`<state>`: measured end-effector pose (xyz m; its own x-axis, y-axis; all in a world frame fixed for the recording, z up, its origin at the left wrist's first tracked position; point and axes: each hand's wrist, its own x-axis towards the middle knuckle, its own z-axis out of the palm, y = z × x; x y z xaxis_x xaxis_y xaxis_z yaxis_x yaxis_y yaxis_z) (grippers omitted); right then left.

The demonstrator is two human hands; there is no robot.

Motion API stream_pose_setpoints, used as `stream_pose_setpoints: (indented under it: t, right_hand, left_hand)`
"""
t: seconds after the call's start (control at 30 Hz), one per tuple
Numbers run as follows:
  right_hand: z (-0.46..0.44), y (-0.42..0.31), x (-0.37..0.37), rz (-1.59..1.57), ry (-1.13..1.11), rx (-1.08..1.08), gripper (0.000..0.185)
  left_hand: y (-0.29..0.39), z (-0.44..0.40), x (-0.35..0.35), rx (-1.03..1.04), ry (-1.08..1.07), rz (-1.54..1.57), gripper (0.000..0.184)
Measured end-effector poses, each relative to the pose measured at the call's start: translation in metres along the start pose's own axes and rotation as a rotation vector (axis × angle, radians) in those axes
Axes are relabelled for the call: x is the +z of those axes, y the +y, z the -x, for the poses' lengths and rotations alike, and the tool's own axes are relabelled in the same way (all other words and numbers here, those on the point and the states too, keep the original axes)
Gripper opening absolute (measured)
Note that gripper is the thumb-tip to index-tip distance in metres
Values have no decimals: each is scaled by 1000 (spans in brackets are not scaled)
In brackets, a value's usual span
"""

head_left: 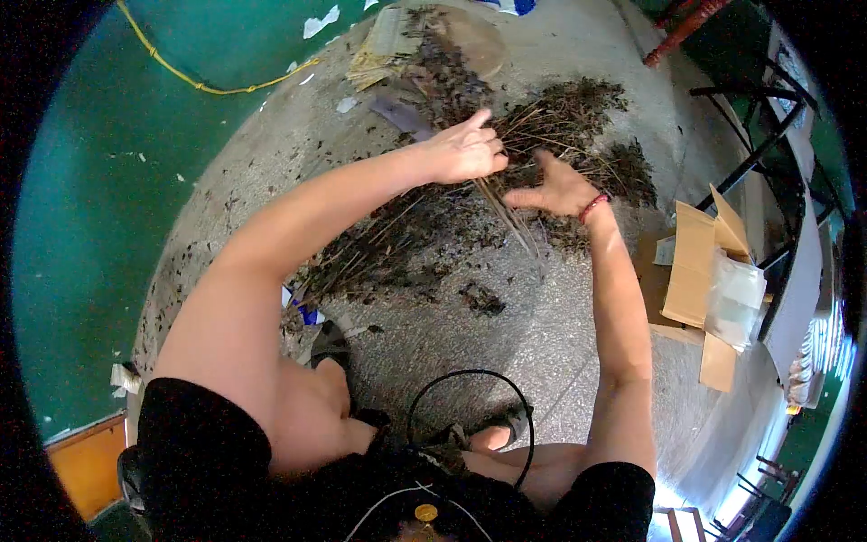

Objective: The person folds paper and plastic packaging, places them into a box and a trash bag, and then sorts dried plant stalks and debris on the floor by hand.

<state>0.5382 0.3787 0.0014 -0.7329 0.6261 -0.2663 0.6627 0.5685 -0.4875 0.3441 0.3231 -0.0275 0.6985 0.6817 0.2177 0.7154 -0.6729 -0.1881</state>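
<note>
My left hand (470, 149) is closed around a bunch of dried plant stalks (508, 215), whose bare ends stick out below it toward me. My right hand (558, 188), with a red bracelet at the wrist, is beside the bunch, its thumb and fingers apart and slightly blurred. Dark, dried leafy branches (578, 107) spread out beyond both hands. Another heap of dried branches (379, 244) lies on the floor under and beside my left forearm.
Leaf bits litter the speckled floor (542, 334). Opened cardboard boxes (691, 262) with a clear plastic bag (733, 298) stand at right, by black metal legs (786, 135). A yellow cord (194, 83) crosses the green area at left. Printed paper (384, 45) lies at the far side.
</note>
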Motion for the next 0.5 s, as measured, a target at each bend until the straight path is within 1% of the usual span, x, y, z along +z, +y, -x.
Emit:
stream_pose_setpoints:
  t: [0.03,0.07,0.1,0.13,0.17,0.2,0.23,0.27,0.3,0.33,0.37,0.4,0.43,0.47,0.5]
  right_hand:
    - [-5,0,5,-109,20,-44,102]
    - [-10,-8,10,-221,38,-88,106]
    - [-4,-31,10,-335,-45,-108,101]
    - [-15,-22,37,-477,70,-178,93]
    - [-19,-22,48,-530,97,-145,89]
    - [-21,-22,57,-583,124,-108,86]
    - [-24,-21,66,-593,110,-114,86]
    - [-25,-23,72,-724,34,-83,82]
    - [-26,-25,80,-858,-45,-48,78]
    - [-27,-22,86,-869,-63,-53,78]
    - [-27,-15,90,-897,-172,-7,71]
    - [-23,-28,85,-921,-278,38,64]
    - [-8,-35,74,-839,-206,146,49]
    - [-3,-33,79,-841,-214,139,49]
    - [-1,-22,84,-916,-178,99,46]
  left_hand:
    - [3,-1,3,20,46,23,10]
    - [7,-3,0,13,11,38,13]
    - [9,-5,-3,21,-74,55,15]
    - [9,-5,-6,30,-159,68,17]
    - [8,0,-3,48,-236,40,30]
    - [9,5,1,39,-250,47,30]
    - [10,11,5,-30,-128,142,38]
    - [10,18,4,-102,-4,231,47]
    - [11,26,3,-44,81,227,61]
    - [12,34,3,-59,65,231,61]
    - [17,39,-16,-60,80,175,60]
    - [20,44,-27,-59,96,117,60]
    - [21,57,-34,-73,70,149,66]
    - [24,74,-31,-80,63,147,66]
    - [30,95,-21,-175,117,208,70]
